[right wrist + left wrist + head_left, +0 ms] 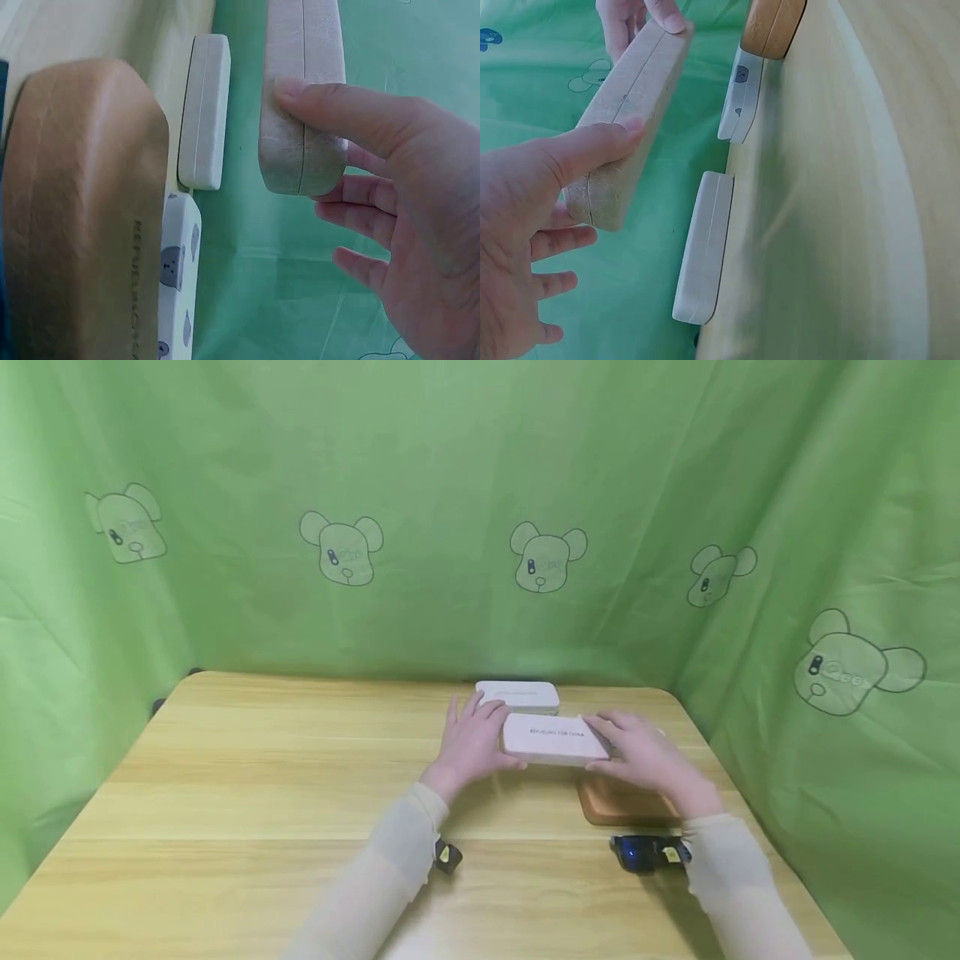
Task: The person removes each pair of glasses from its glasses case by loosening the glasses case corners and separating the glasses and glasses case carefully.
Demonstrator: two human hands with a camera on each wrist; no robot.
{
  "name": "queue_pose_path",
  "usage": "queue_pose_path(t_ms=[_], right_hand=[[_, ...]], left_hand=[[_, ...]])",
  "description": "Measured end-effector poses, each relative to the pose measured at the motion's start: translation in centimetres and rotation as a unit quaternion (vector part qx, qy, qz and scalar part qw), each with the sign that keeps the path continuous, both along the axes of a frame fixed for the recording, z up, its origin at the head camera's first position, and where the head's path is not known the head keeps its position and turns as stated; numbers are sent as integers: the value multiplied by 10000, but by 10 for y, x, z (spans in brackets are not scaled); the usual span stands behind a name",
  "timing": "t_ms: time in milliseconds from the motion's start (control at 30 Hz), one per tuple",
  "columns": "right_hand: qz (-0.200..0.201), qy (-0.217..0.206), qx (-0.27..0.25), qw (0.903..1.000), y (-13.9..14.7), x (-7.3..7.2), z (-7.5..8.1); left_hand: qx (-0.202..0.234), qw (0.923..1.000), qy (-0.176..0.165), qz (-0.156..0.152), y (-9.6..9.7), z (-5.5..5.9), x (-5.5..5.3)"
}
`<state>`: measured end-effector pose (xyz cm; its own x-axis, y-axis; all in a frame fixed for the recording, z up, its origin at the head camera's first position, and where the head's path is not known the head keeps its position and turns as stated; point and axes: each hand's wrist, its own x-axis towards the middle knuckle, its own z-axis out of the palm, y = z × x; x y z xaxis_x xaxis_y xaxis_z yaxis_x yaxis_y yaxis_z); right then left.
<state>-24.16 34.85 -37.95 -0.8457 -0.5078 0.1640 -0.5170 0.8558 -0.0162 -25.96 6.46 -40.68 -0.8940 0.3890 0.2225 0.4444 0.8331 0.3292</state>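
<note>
A pale glasses case [557,739] with dark lettering on its lid is held level above the table between both hands. My left hand [471,742] grips its left end, thumb on the near side; in the left wrist view the thumb presses near the case's seam [622,105] and the other fingers spread beyond it. My right hand [636,750] pinches the right end, and the right wrist view shows its thumb [330,97] on the near side. The case looks closed. Behind it, a white glasses case [517,693] lies on the table.
A brown case [622,802] lies under my right forearm. Beyond it, a white case with grey animal faces [181,277] is mostly hidden in the head view. Wrist devices [648,853] hang near the wooden table [262,793]. Green curtain [435,460] surrounds the back and sides.
</note>
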Motion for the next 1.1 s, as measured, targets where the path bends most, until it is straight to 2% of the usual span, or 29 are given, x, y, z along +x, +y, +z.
queue_pose_path(t_ms=[267,467,833,1100], right_hand=[[53,-65,-88,9999,-10,8,-6],[-149,-318,-45,9994,-18,12,-14],[17,-334,-209,9992,-25,18,-27],[-101,-477,-187,9986,-30,22,-35]], left_hand=[[296,9994,-145,102,-7,-9,9],[307,9989,-303,158,-12,-15,15],[424,9972,-568,243,-19,-24,26],[387,9964,-711,239,-20,-32,32]])
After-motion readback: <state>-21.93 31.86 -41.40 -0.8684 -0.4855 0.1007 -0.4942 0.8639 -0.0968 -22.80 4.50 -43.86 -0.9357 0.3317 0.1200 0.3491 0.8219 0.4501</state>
